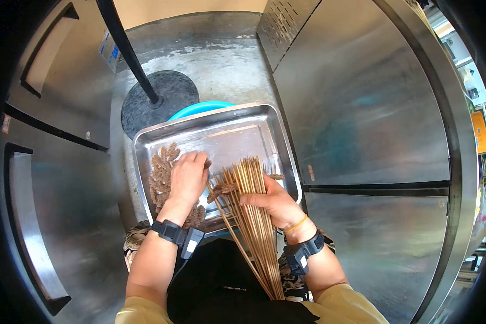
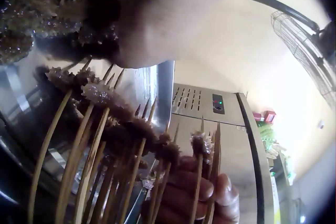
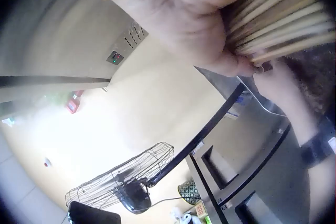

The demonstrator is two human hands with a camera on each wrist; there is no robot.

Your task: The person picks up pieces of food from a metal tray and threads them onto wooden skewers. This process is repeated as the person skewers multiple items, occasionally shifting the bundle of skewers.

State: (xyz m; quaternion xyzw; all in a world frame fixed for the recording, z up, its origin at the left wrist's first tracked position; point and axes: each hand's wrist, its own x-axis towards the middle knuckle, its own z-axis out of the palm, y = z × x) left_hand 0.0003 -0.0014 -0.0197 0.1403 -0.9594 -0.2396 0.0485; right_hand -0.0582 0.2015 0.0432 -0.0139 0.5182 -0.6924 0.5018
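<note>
My right hand [image 1: 281, 204] grips a thick bundle of bamboo skewers [image 1: 256, 216], its thumb laid across the front. The points face away from me and the blunt ends run down toward my lap. Brown, frilly pieces of meat [image 2: 105, 98] are threaded near the tips of several skewers. To the left, my left hand [image 1: 189, 175] pinches a small brown piece of meat [image 1: 207, 163] at its fingertips, close beside the skewer points. Under that hand, a heap of loose brown meat pieces [image 1: 161, 175] lies in the left part of a steel tray [image 1: 136, 156].
A blue basin [image 1: 202, 108] shows behind the tray. Beyond it stands a round black base [image 1: 162, 100] with a pole, which carries a fan [image 3: 126, 176]. Stainless steel cabinets [image 1: 372, 108] flank both sides closely.
</note>
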